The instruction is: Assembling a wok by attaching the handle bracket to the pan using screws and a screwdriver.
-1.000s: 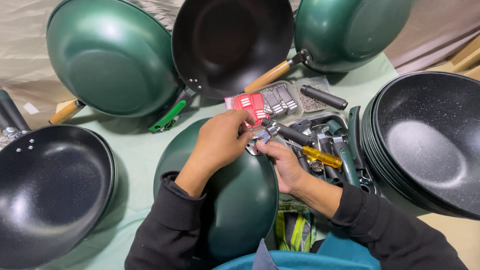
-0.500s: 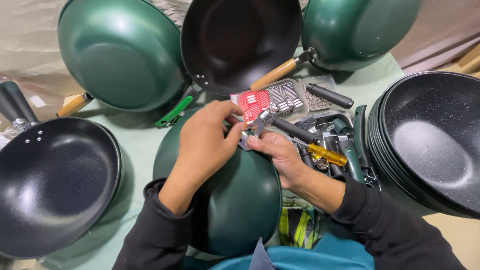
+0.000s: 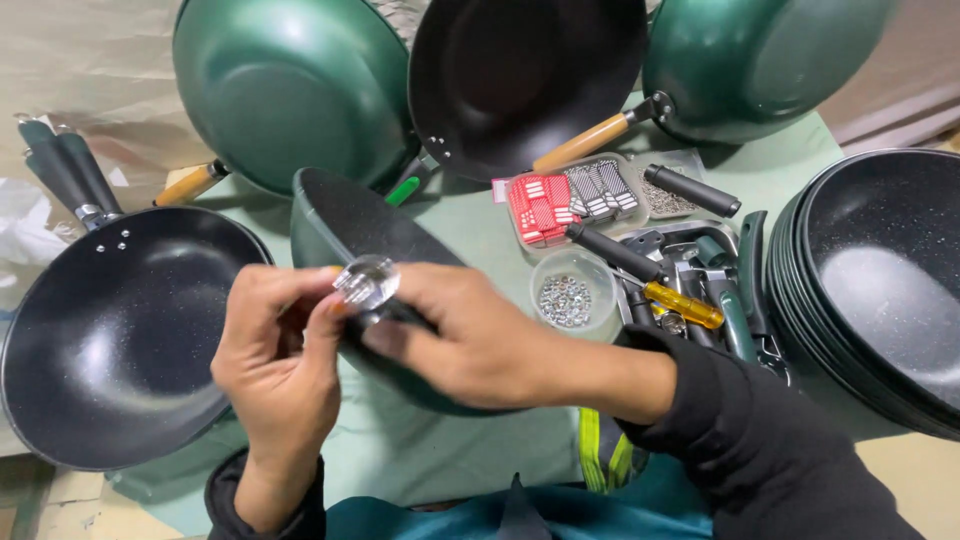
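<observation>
A green wok (image 3: 335, 215) with a speckled black inside stands tilted on its edge in front of me. My right hand (image 3: 475, 340) reaches across from the right and grips the wok at its near rim. A shiny metal fitting (image 3: 367, 282) sits at that rim. My left hand (image 3: 275, 355) comes up from below, and its thumb and fingers pinch this fitting. The lower part of the wok is hidden behind both hands.
A black wok (image 3: 110, 340) lies at left. Two green woks (image 3: 290, 90) and a dark one (image 3: 525, 80) lean at the back. A stack of black pans (image 3: 880, 290) stands at right. Between them sit a clear cup of nuts (image 3: 572, 295), a yellow-handled screwdriver (image 3: 680, 305), a red bit case (image 3: 540, 208) and black handles (image 3: 690, 190).
The green wok lay bottom-up under my hands; now it is tipped on edge showing its inside. Both hands have moved left from the tool tray to the wok's rim fitting.
</observation>
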